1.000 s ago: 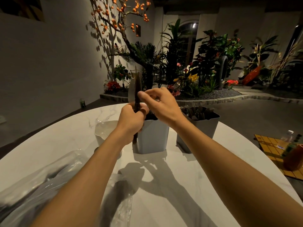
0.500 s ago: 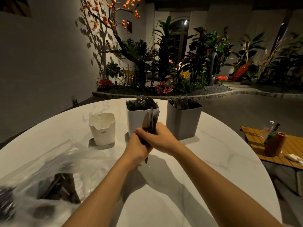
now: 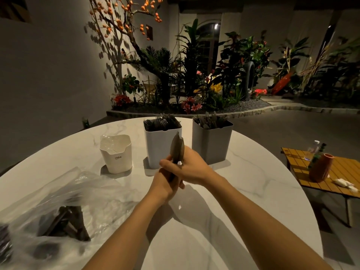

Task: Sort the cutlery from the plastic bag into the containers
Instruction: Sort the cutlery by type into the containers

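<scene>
Down from above the white bin [image 3: 157, 149] a second ago, the left hand [image 3: 164, 185] still grips the cutlery bundle [image 3: 176, 148] low on its handles, the right hand [image 3: 191, 168] curled round them just above, tips upright before that bin, the bag [image 3: 81, 191] lying on the table [image 3: 243, 191].

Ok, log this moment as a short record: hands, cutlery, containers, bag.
left hand: grips the cutlery bundle low on its handles
right hand: wraps the same bundle just above
cutlery bundle: dark, upright, in front of the white container
white container: dark forks, tines up
grey container: dark cutlery, kind unclear
cream cup: no dark cutlery visible
plastic bag: on the table at left, dark cutlery inside
</scene>
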Demonstrator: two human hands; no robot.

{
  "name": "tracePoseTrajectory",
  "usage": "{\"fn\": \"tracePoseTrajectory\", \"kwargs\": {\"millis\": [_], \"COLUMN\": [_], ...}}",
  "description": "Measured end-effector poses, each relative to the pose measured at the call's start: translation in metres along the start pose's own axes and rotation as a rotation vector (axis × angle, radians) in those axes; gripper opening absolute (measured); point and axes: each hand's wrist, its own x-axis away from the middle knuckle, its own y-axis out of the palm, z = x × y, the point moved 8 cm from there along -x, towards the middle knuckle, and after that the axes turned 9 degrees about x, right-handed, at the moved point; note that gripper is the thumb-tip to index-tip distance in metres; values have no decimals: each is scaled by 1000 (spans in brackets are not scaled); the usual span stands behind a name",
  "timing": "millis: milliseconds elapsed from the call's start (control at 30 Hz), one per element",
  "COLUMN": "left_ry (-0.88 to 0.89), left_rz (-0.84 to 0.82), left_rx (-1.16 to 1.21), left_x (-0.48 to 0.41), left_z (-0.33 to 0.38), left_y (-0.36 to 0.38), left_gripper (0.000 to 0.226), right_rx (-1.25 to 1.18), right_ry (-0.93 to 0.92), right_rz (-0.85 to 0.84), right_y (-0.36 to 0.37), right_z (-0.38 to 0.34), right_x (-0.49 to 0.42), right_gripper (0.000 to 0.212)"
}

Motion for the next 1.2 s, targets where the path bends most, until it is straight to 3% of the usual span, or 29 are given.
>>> {"fn": "tracePoseTrajectory", "kwargs": {"millis": [67, 133, 233, 300, 400, 533, 933, 1200], "left_ry": [23, 36, 180, 315, 387, 451, 352, 318], "left_rz": [-30, -76, -155, -145, -136, -129, -49, -79], "left_rx": [116, 84, -63, -155, -115, -273, -476, -516], "left_x": [-8, -21, -33, -39, -50, -69, -116, -131], "left_z": [21, 41, 85, 115, 148, 167, 128, 111], "left_y": [16, 33, 56, 66, 78, 92, 104, 106], "left_gripper": [28, 25, 14, 25, 33, 37, 49, 62], "right_rx": [-27, -63, -79, -65, -66, -19, 97, -88], "right_ry": [-13, 7, 24, 5, 36, 123, 285, 272], "right_rz": [4, 66, 203, 320, 516, 683, 550, 758], "right_y": [-22, -50, -101, -141, -195, -237, -218, -242], "right_z": [-3, -1, -3, -4, 8, 30, 98, 101], "right_x": [-4, -9, -15, -18, -24, -35, -74, -78], "right_gripper": [32, 28, 26, 31, 35, 37, 36, 25]}}
